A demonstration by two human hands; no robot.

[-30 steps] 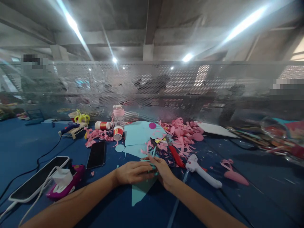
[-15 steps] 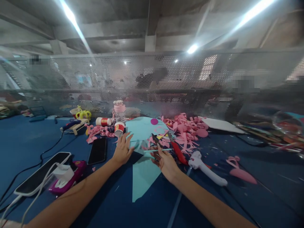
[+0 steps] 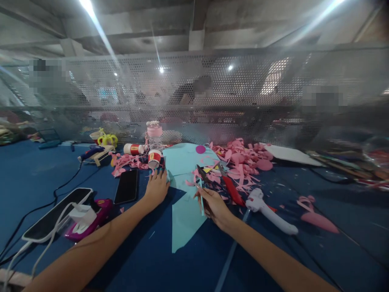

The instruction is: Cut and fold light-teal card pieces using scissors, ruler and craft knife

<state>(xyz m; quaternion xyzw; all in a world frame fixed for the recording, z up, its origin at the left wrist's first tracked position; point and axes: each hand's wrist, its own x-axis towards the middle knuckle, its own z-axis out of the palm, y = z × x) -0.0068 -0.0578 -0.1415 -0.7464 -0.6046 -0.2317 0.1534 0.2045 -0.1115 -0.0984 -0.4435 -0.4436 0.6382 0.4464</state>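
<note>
My left hand [image 3: 156, 188] lies flat with its fingers spread, near the left edge of a light blue sheet [image 3: 179, 160] and just short of a red-and-white paper cup [image 3: 154, 158]. Between the fingertips of my right hand [image 3: 215, 205] is a thin light blue strip [image 3: 202, 201], held upright. Under that hand, a pointed light blue piece [image 3: 184, 227] rests on the blue table. Dark-bladed scissors [image 3: 203, 174] lie just beyond my right fingers among pink scraps, and a red-handled tool [image 3: 232, 190] is to their right.
Pink scraps [image 3: 238, 160] are heaped at the back right. A white glue gun [image 3: 270, 215] and a pink cut-out [image 3: 319, 221] lie on the right. On the left are a black phone [image 3: 126, 186], a power strip [image 3: 57, 215] and cables. A perforated screen [image 3: 130, 89] closes off the back.
The strip in my right hand has turned from level to upright. My left hand's fingers have shifted slightly left, towards the cup. The whole view has tilted slightly.
</note>
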